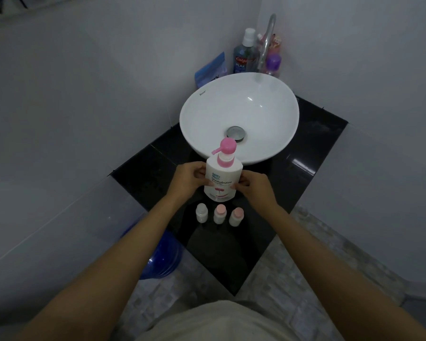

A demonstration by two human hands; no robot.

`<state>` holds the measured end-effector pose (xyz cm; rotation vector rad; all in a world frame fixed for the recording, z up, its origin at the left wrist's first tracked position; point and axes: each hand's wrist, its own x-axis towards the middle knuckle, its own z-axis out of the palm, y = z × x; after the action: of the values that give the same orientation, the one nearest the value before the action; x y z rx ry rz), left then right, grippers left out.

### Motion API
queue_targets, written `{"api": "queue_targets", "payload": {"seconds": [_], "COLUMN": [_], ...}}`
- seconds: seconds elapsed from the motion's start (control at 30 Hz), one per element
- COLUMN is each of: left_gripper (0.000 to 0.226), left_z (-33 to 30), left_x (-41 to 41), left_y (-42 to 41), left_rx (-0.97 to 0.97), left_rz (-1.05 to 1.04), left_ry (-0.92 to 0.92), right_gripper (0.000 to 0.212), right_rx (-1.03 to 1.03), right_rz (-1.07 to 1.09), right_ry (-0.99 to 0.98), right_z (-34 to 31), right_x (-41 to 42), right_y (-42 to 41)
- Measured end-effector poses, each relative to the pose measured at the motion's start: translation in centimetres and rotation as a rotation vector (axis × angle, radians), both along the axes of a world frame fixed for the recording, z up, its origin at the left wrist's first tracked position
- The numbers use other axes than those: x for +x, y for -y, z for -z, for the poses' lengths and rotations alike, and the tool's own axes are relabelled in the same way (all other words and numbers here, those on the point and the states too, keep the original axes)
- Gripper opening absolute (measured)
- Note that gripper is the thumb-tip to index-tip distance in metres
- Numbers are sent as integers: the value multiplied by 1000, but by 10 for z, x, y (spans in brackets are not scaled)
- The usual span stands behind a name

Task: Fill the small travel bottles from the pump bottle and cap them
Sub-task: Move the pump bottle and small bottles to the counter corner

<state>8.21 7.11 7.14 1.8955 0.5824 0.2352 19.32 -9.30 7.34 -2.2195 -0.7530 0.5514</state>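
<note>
We count one pump bottle [222, 177], gripped between left hand [186, 179] and right hand [255, 187] over the counter [143, 173]. Three capped travel bottles [219, 214] stand nearer.

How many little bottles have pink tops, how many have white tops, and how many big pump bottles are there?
Little bottles with pink tops: 2
Little bottles with white tops: 1
Big pump bottles: 1, held by both hands
Total: 4
</note>
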Motion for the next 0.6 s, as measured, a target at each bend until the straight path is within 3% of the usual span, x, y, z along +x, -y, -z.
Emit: {"api": "queue_targets", "payload": {"seconds": [0.27,0.43,0.6], "left_gripper": [39,39,38], "left_z": [-15,-31,-41], "left_x": [-28,-54,-77], "left_y": [-16,-43,-82], "left_rx": [43,120,209], "left_rz": [-71,-214,-392], "left_ry": [34,61,27], "right_gripper": [14,16,20], "right_rx": [27,-15,9], "right_rz": [-181,-367,-537], "right_ry": [63,139,72], "right_z": [-18,-44,-58], "right_x": [-3,-2,-5], "right_y": [-27,-78,-149]}}
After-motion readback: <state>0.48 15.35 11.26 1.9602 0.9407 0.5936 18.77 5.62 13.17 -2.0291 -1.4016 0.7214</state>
